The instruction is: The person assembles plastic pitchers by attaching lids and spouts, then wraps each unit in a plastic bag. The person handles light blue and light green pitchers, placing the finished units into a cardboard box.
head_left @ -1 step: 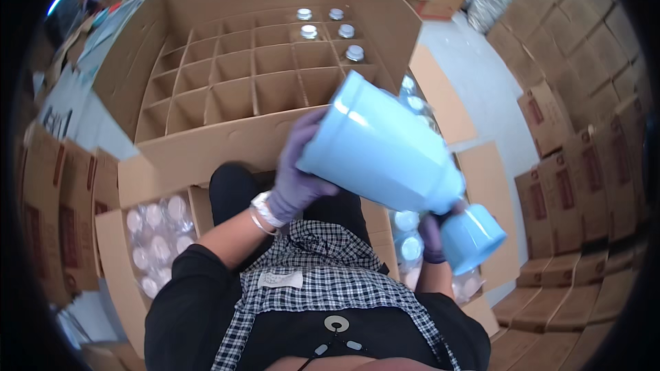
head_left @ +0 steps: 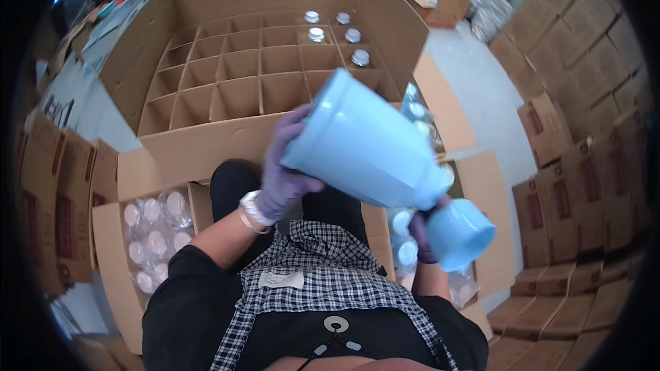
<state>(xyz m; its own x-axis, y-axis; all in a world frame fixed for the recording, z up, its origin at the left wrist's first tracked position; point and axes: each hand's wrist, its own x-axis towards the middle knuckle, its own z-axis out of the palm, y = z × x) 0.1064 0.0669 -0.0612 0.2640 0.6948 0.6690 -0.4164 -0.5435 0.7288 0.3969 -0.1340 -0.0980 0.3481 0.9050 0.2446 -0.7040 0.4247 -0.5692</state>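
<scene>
A large glossy light blue vase (head_left: pixel 368 148) lies tilted across both hands, its wide base toward the upper left and its flared mouth toward the lower right. My left hand (head_left: pixel 282 172), in a purple glove, holds the base end from the left. At the narrow neck, my right hand (head_left: pixel 423 233), also gloved, is wrapped round from below, partly hidden by the vase. Beyond the vase stands a big open carton (head_left: pixel 206 130) with cardboard dividers. Several bottles with pale caps (head_left: pixel 360 58) sit in its right-hand compartments.
To the left, an open box (head_left: pixel 106 233) holds several wrapped items with round pale tops (head_left: pixel 157 242). Under my right arm another open box (head_left: pixel 491 178) holds bottles with blue tops (head_left: pixel 407 253). Stacked brown cartons (head_left: pixel 567 192) line the right side, and more cartons (head_left: pixel 75 199) stand at left.
The vase and both hands have shifted slightly left in the picture. My grip on the base and neck looks the same.
</scene>
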